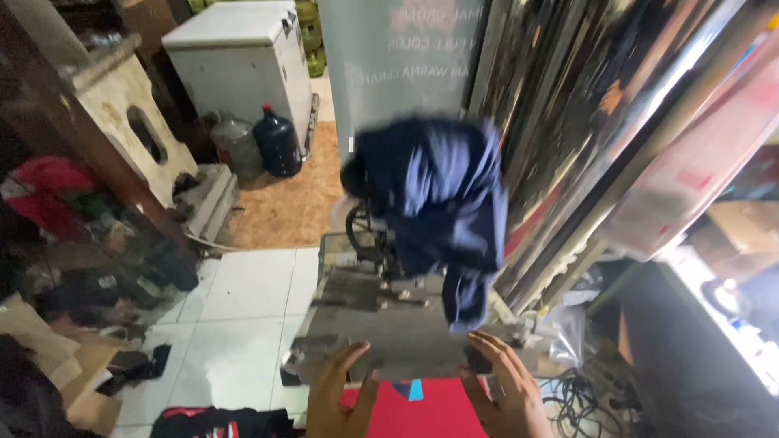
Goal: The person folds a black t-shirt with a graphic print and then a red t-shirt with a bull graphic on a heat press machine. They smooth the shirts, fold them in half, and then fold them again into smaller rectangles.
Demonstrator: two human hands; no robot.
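Note:
My left hand (337, 391) and my right hand (505, 388) grip the near edge of a grey metal press plate (389, 328), one hand at each side, fingers curled onto its top. A dark blue garment (442, 203) is draped in a heap over the machine's upper part behind the plate, one end hanging down toward my right hand. Beneath the plate lies a red cloth (414, 410) with a small blue patch.
A white chest freezer (243, 57) stands at the back, with a dark blue water jug (277, 142) and a grey gas cylinder (237, 146) beside it. Clutter and clothes fill the left side. Tall framed screens (584, 122) lean at right. Cables (580, 393) lie at lower right.

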